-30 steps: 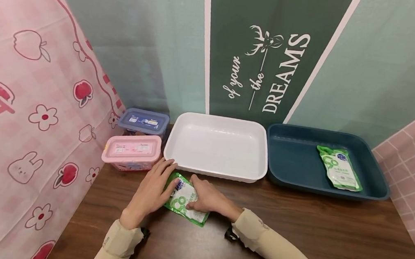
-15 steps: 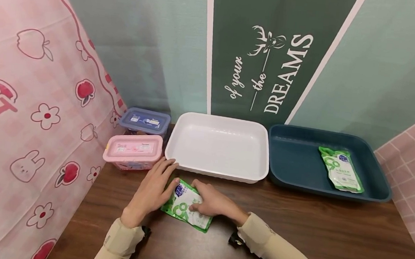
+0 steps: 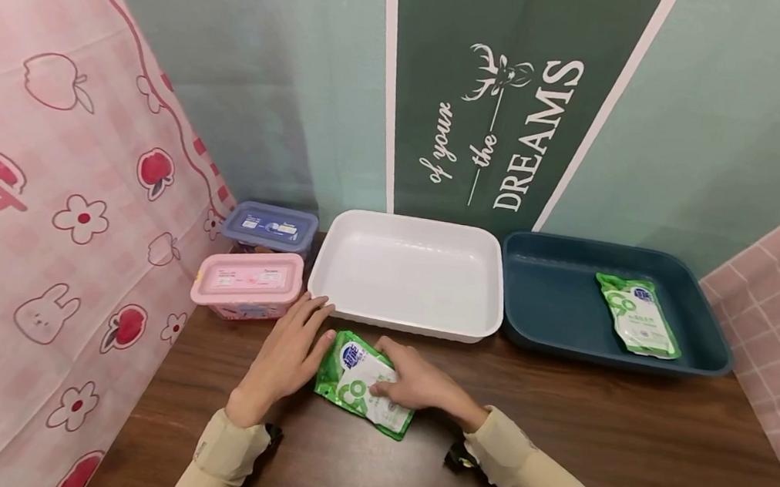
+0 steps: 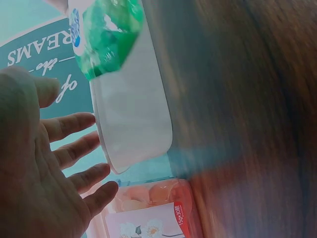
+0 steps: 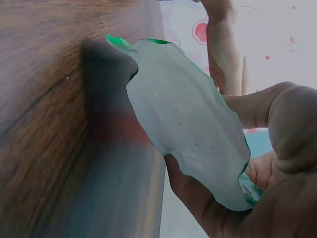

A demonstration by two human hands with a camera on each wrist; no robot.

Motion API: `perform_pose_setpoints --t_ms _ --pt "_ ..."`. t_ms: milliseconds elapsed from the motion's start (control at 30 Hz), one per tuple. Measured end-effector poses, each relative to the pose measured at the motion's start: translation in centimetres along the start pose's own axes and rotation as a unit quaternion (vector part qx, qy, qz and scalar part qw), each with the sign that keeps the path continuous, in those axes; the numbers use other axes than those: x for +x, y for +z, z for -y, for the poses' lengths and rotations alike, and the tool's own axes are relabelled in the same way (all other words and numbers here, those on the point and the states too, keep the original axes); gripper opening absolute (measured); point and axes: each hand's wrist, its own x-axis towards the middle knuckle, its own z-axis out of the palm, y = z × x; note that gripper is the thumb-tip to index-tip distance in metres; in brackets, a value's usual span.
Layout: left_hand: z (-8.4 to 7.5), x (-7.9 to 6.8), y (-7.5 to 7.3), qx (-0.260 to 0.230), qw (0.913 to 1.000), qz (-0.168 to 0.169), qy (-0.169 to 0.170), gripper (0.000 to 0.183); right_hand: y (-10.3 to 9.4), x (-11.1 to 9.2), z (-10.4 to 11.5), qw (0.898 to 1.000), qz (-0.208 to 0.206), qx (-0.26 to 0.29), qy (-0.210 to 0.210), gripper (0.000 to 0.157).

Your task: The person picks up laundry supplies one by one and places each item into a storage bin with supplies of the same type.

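Note:
My right hand (image 3: 423, 382) grips a plump green-and-white plastic pouch (image 3: 355, 399), thumb on its printed face and fingers under it. The pouch hangs over the wooden table in the right wrist view, its pale bottom end (image 5: 185, 119) facing the camera. My left hand (image 3: 285, 358) holds nothing; its fingers are spread, with the fingertips near the front left corner of the white tray (image 3: 403, 328). In the left wrist view the pouch's green end (image 4: 109, 42) is apart from the left thumb. A similar pouch (image 3: 641, 320) lies in the dark blue tray (image 3: 548, 342).
Left of the white tray sit a pink lidded box (image 3: 247, 281) and, behind it, a blue lidded box (image 3: 269, 225). A green curtain (image 3: 291, 96) closes off the back. Pink cloth (image 3: 90, 171) hangs on the left, pink tile-patterned cloth (image 3: 778, 339) on the right.
My right hand has drawn the pouch a little to the right and towards me, away from the left hand. The left hand stays in place beside the white tray.

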Motion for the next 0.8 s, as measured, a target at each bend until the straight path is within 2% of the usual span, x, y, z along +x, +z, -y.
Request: perform_pose_setpoints --t_ms 133,367,567,800 --pt "0.0 0.0 0.2 0.004 0.9999 -0.008 0.008 0.047 -0.7 -1.0 -0.3 1.000 -0.008 -0.008 0.007 0.036" --pt "-0.1 0.5 0.4 0.012 0.9981 -0.037 0.048 0.044 -2.5 -3.0 -0.4 0.999 -0.035 -0.015 0.013 0.035" --pt "-0.3 0.9 0.5 0.012 0.9984 -0.030 0.046 0.044 -4.3 -5.0 -1.0 0.997 -0.064 -0.031 0.012 0.034" --pt "-0.7 1.2 0.8 0.014 0.9984 -0.017 0.053 0.045 -5.6 -7.1 -1.6 0.996 -0.083 -0.009 0.006 0.032"
